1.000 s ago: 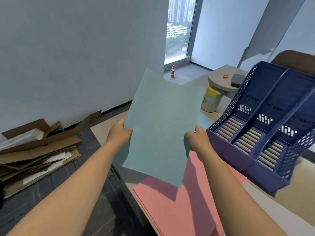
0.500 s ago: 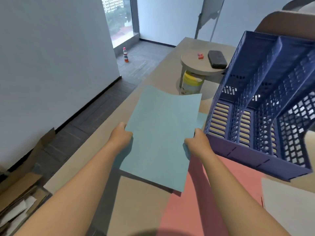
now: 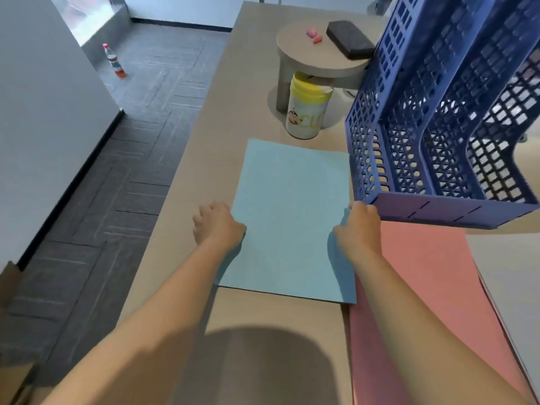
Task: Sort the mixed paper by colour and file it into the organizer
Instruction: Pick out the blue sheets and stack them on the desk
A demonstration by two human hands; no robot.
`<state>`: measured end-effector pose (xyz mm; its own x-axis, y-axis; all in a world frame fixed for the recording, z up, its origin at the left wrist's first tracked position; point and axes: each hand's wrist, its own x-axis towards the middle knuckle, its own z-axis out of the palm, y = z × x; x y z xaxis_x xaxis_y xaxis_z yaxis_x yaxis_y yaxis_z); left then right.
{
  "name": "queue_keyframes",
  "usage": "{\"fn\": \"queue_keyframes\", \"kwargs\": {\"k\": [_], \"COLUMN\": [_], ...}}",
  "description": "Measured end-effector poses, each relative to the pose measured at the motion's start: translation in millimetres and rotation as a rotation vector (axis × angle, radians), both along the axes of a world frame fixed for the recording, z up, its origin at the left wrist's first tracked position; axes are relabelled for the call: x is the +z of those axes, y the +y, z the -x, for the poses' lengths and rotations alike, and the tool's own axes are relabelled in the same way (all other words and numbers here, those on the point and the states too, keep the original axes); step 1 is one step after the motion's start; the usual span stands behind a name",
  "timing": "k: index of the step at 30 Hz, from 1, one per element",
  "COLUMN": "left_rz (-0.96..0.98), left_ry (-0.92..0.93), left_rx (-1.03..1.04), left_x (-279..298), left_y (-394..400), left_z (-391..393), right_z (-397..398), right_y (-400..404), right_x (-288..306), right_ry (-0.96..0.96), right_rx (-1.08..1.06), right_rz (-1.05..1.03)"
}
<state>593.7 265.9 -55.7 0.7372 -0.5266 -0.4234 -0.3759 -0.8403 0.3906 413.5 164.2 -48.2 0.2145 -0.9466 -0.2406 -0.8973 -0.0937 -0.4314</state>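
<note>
I hold the blue sheet [image 3: 292,214] flat on the desk [image 3: 248,83], left hand [image 3: 217,226] and right hand [image 3: 358,226] gripping its edges; next, I judge, lifting it into the organizer [image 3: 438,127] at upper right.

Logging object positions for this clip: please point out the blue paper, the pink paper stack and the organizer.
blue paper [image 3: 292,211]: head view, middle of the sheet.
pink paper stack [image 3: 432,282]: head view, bare top sheet right of the right forearm.
organizer [image 3: 438,210]: head view, solid front wall.
</note>
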Motion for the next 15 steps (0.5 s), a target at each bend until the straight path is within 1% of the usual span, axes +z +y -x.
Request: {"fn": "queue_keyframes", "kwargs": {"k": [3,7,9,11,12,15], "left_rz": [0.019,0.117,0.153,0.161,0.123,0.033], "left_ry": [0.036,0.303,0.394,0.48,0.489,0.434], "left_rx": [0.018,0.234,0.267,0.236,0.204,0.103], "left_x": [4,8,5,8,11,13], "left_y": [-10,-22,-24,-27,-28,-33], "left_z": [0,-6,-15,-19,-19,-18], "right_z": [-2,-1,-1,-1,0,1], "right_y": [7,8,9,9,9,9], "right_x": [-5,-5,-5,-6,-7,-9], "right_ry": [0.078,0.106,0.092,0.078,0.073,0.064], "right_rx": [0.094,0.138,0.132,0.125,0.122,0.125], "right_rz": [0.004,-0.023,-0.021,-0.013,-0.009,-0.01]}}
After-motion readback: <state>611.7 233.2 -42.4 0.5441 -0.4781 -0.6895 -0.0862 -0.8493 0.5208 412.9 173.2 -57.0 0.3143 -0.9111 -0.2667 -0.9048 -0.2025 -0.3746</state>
